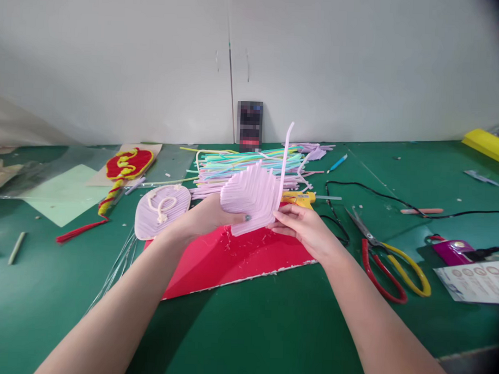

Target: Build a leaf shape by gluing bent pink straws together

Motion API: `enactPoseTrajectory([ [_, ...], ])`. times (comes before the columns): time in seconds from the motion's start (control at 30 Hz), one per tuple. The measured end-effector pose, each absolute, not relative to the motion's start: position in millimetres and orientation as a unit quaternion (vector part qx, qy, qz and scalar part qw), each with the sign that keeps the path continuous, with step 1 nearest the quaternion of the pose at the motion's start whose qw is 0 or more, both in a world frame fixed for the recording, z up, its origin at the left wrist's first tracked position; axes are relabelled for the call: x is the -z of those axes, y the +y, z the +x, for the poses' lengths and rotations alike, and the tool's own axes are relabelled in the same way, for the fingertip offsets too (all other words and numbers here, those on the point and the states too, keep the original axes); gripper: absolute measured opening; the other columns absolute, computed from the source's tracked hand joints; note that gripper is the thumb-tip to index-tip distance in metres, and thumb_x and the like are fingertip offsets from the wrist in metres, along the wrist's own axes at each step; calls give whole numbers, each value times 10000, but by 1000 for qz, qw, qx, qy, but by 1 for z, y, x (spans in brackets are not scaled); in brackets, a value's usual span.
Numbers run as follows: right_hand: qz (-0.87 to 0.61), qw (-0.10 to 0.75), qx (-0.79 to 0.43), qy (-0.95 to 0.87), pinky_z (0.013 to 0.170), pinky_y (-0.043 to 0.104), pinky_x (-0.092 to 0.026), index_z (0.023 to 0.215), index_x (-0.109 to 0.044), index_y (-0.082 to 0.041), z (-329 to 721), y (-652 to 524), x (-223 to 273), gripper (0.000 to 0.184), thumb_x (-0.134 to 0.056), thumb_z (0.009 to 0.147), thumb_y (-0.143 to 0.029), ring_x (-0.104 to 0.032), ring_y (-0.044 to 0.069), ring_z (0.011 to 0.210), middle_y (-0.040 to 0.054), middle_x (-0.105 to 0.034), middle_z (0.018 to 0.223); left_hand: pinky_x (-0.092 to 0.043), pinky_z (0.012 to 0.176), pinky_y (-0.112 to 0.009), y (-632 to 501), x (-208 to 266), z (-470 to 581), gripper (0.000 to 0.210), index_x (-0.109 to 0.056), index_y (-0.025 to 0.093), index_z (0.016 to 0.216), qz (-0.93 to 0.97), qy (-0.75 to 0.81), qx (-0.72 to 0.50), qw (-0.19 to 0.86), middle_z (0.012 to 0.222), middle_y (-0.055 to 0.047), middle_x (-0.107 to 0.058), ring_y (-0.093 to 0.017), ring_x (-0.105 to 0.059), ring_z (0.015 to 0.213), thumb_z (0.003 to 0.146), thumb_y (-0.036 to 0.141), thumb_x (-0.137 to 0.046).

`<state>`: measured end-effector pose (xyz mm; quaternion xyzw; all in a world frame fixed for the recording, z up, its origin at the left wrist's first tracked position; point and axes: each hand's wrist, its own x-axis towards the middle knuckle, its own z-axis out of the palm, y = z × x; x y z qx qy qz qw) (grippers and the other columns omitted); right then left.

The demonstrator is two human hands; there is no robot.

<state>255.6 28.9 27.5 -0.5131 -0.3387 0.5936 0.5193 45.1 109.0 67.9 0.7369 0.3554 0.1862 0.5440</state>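
A pink ribbed panel (251,192) made of pipe cleaners laid side by side is held up in front of me. My left hand (205,215) grips its lower left edge. My right hand (301,224) pinches the lower right corner, where a loose pink pipe cleaner (285,161) stands up past the panel's edge. Beneath both hands lies a red sheet (238,268) with a ragged white edge. Left of my left hand rests a lilac ribbed oval (150,213) with a cream cord loop (167,206). Behind the panel are several pastel pipe cleaners (229,167) in a pile.
A yellow glue gun (300,199) lies behind my right hand, its black cord (372,191) running right. Scissors (376,243) with red and yellow handles sit farther right, near a purple device (452,251). A red-and-yellow tasselled fan (129,164) lies left. A phone (250,124) leans against the wall.
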Motion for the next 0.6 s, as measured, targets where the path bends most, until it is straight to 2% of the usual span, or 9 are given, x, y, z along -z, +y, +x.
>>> enactPoseTrajectory([
  [0.6, -510, 514, -598, -343, 717, 266, -610, 822, -689, -163, 253, 28, -30, 259, -785, 657, -337, -699, 138, 657, 12, -700, 706, -441, 974, -430, 109, -68, 46, 459, -597, 194, 1147, 736, 338, -188, 556, 1241, -75, -621, -278, -557, 1151, 704, 276, -682],
])
